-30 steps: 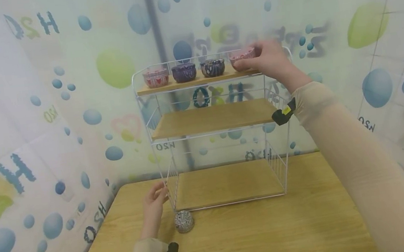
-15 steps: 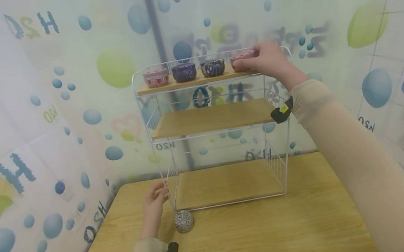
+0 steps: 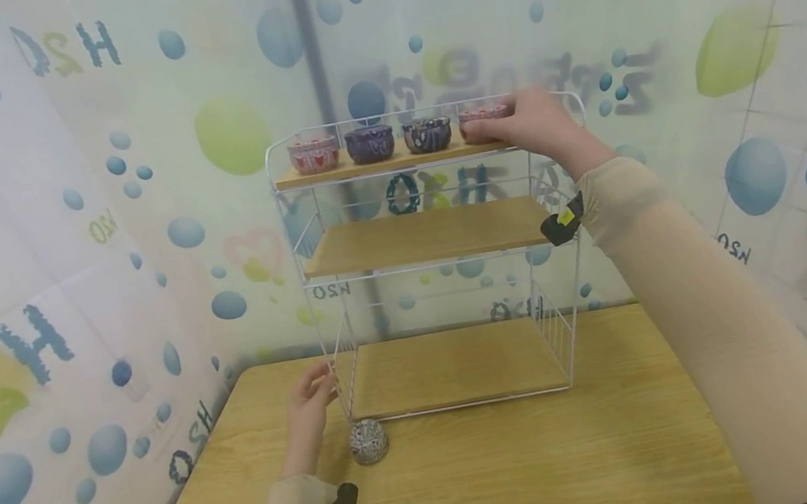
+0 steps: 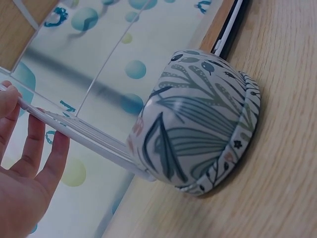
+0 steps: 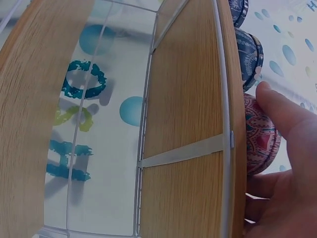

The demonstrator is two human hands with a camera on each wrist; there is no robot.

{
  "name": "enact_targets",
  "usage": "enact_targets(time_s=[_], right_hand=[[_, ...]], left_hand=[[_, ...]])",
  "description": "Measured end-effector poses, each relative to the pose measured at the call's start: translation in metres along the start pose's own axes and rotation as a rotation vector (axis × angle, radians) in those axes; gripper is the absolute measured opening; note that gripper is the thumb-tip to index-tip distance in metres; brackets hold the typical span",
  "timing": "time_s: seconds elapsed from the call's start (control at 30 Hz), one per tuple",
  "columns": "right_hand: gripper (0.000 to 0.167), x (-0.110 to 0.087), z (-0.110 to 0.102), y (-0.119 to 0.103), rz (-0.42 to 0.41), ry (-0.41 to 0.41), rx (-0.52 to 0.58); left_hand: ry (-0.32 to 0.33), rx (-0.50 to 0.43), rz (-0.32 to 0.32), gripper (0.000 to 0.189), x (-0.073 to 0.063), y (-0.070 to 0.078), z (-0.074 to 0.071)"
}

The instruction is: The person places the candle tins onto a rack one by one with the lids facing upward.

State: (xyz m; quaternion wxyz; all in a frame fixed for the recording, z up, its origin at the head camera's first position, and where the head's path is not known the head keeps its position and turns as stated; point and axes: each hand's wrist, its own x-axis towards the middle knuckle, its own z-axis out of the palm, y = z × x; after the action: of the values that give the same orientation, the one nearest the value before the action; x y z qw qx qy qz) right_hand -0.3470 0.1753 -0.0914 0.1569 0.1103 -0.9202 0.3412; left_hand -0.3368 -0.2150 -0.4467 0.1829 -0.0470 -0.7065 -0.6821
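Observation:
In the head view my right hand (image 3: 543, 130) grips a pink patterned tin (image 3: 483, 114) at the right of the rack's top shelf (image 3: 392, 162). The right wrist view shows the thumb along one side of this pink tin (image 5: 260, 136), which sits on the board; other fingers are partly hidden. To its left stand a dark patterned tin (image 3: 427, 136), a purple tin (image 3: 370, 145) and another pink tin (image 3: 314, 155). Low on the left, my left hand (image 3: 307, 407) holds the white wire frame (image 4: 89, 141) between thumb and fingers. Beside it, a white leaf-patterned tin (image 4: 198, 124) rests rim-down on the table.
The white wire rack has a wooden middle shelf (image 3: 432, 236) and a bottom shelf (image 3: 455, 367). It stands on a wooden table (image 3: 521, 473) near its back edge. A bubble-printed curtain (image 3: 231, 139) hangs close behind and along the sides.
The pink tin in my right hand was slightly tilted and now sits level on the top shelf. The right hand has sunk a little with it. My left hand stays put.

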Motion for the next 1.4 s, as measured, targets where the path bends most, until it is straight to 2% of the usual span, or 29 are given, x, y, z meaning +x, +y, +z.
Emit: enact_targets(time_s=[0.27, 0.4, 0.5, 0.67, 0.83, 1.17, 1.4], right_hand=[[0.073, 0.002, 0.0, 0.003, 0.006, 0.021, -0.054], [0.067, 0.0, 0.001, 0.005, -0.016, 0.068, -0.023], [0.069, -0.004, -0.001, 0.006, -0.034, 0.101, 0.015], [0.078, -0.015, -0.004, 0.009, -0.064, 0.163, 0.065], [0.072, -0.029, 0.0, 0.013, -0.101, 0.255, 0.107], [0.055, -0.062, 0.022, 0.028, -0.187, 0.299, 0.164], [0.042, -0.08, 0.051, 0.041, -0.296, 0.268, 0.205]], left_hand=[[-0.012, -0.018, -0.033, 0.03, 0.001, 0.001, 0.001], [-0.029, 0.008, -0.051, 0.032, 0.001, 0.002, 0.001], [-0.028, 0.025, -0.06, 0.033, 0.0, 0.002, 0.0], [-0.01, 0.027, -0.027, 0.032, -0.001, 0.001, 0.0], [-0.017, 0.025, -0.001, 0.031, -0.001, -0.001, 0.0], [-0.031, 0.017, -0.008, 0.03, -0.003, -0.002, 0.0], [-0.01, 0.026, 0.003, 0.03, -0.001, -0.002, 0.001]])
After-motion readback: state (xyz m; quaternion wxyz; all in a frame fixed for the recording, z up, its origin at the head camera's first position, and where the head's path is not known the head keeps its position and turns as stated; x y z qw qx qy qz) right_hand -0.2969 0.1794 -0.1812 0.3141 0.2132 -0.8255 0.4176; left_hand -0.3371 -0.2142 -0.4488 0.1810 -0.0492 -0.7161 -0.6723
